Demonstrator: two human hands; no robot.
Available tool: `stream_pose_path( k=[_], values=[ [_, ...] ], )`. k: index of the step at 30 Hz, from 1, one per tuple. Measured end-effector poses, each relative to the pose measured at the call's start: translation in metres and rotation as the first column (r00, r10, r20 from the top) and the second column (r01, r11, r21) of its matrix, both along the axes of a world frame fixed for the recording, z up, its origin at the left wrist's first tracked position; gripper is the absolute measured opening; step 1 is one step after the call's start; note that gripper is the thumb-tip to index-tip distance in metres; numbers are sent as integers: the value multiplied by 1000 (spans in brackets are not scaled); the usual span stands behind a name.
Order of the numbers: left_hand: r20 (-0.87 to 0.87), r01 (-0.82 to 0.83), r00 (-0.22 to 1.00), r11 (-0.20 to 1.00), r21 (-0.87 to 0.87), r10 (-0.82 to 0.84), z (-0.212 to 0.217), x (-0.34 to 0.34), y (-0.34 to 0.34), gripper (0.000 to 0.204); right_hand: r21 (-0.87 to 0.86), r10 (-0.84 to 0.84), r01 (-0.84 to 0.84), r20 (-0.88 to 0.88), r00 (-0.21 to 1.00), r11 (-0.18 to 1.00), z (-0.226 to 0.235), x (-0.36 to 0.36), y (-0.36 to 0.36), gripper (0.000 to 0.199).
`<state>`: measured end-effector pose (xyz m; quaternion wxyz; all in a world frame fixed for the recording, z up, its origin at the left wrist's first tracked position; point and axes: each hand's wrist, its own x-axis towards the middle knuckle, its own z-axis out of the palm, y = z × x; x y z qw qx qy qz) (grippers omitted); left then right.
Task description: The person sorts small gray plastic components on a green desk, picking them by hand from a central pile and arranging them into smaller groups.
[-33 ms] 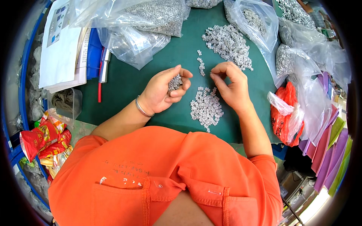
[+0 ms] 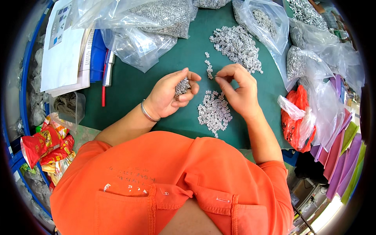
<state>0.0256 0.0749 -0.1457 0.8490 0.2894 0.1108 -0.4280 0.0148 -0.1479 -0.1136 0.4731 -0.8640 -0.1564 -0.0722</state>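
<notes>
My left hand [image 2: 169, 91] curls, palm up, around a clump of small silver metal pieces [image 2: 181, 87]. To its right, thumb and forefinger of my right hand [image 2: 239, 89] come together in a pinch; whatever is between them is too small to make out. The pinch is close beside a short line of loose metal pieces [image 2: 209, 69] on the green tabletop. Nearer to me, below my right fingers, lies a small heap of the same kind of pieces [image 2: 214, 113]. Beyond that hand is a larger heap of similar silver pieces [image 2: 238, 46].
Clear plastic bags of metal pieces [image 2: 168, 17] stand at the back, with another open bag [image 2: 264, 21] at back right. Papers [image 2: 60, 51], a red pen [image 2: 104, 88] and a plastic tub [image 2: 76, 113] are at left. A red bag [image 2: 295, 121] hangs at the right edge.
My right hand has shifted slightly left, its pinched fingertips now closer to the line of loose pieces. My left hand has stayed almost still.
</notes>
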Motion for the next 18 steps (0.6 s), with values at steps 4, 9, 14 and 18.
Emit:
stream_pose_path(
  k=[4, 9, 14, 18],
  values=[
    [24, 16, 1000, 999, 43, -17, 0, 0, -1, 41, 78, 178, -187, 110, 978, 979, 10, -2, 23, 15],
    [-36, 9, 999, 997, -71, -12, -5, 0, 2, 39, -170, 25, -16, 50, 998, 985, -18, 4, 7, 16],
    [-39, 6, 999, 997, -74, -9, -5, 0, 3, 38, -251, 115, -63, 200, 973, 966, -23, 6, -1, 19],
    [-32, 1, 999, 997, -74, -3, -5, -1, 3, 38, -129, 74, -57, 135, 988, 990, -17, 11, -2, 19]
  ],
)
